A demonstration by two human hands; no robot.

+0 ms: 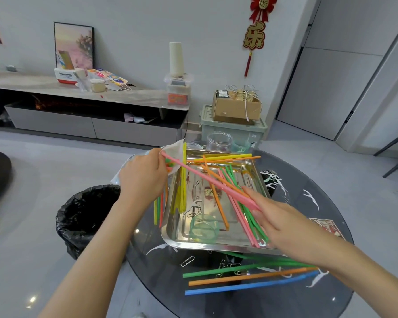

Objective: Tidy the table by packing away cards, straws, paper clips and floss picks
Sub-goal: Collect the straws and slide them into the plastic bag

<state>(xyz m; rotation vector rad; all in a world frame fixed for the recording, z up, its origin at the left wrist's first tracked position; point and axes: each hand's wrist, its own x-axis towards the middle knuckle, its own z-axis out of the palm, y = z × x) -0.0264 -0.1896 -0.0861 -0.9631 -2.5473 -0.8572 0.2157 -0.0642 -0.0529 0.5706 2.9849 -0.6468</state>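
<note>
Left hand (143, 177): raised over the tray's far-left corner, fingers curled round the neck of a clear plastic bag (174, 149); the bag mouth faces right. The bag holds a bundle of yellow straws (183, 180), w/ more straw ends (yellow, green, red) sticking out below the hand, outside the tray's left rim. Right hand (283, 223): over the tray's near-right corner, thumb & fingers pinching the near end of a pink straw (207, 181). This straw runs diagonally up-left across the tray; its far tip sits at the bag mouth, just beside the left hand's fingers. Steel tray (170, 237): rests on the dark glass tabletop (285, 304). Contents: loose orange, green & pink straws, mostly on the right side, w/ a few more lying across the far rim; several paper clips (194, 212) on the tray floor; a small green cup (203, 228) on its side nr the front rim. On the tabletop in front of the tray: green straw (228, 271), orange straw (251, 276), blue straw (246, 285), roughly parallel, w/ loose clips (187, 261) nr them. Cards (326, 226) lie nr the tabletop's right edge, partly hidden by the right forearm. Clear jar (218, 141) stands behind the tray. Black-lined bin (87, 216) sits on the floor, left of the tabletop.
</note>
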